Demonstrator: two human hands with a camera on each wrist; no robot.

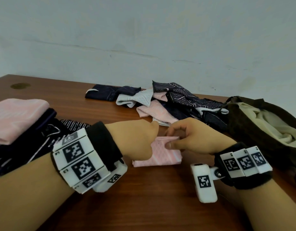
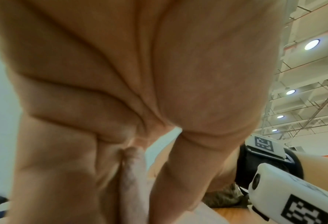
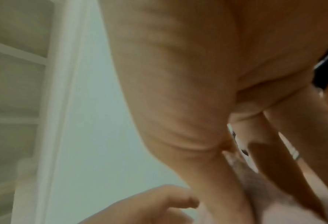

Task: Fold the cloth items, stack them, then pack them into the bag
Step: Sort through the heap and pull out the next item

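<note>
A folded pink cloth (image 1: 164, 158) lies on the wooden table (image 1: 143, 205) between my hands. My left hand (image 1: 151, 142) curls down over the cloth's left edge; in the left wrist view its thumb and fingers pinch a strip of pink cloth (image 2: 132, 174). My right hand (image 1: 170, 139) pinches the cloth's upper fold, thumb on top and fingers curled behind it. At the left stands a stack (image 1: 18, 120) of folded cloths, pink on top of dark ones. The dark brown bag (image 1: 244, 124) with a cream lining lies open at the right.
A loose pile of unfolded cloths (image 1: 170, 102), dark patterned, pink and white, lies at the back of the table near the wall. Bare wood shows in front of my hands and at the far left corner.
</note>
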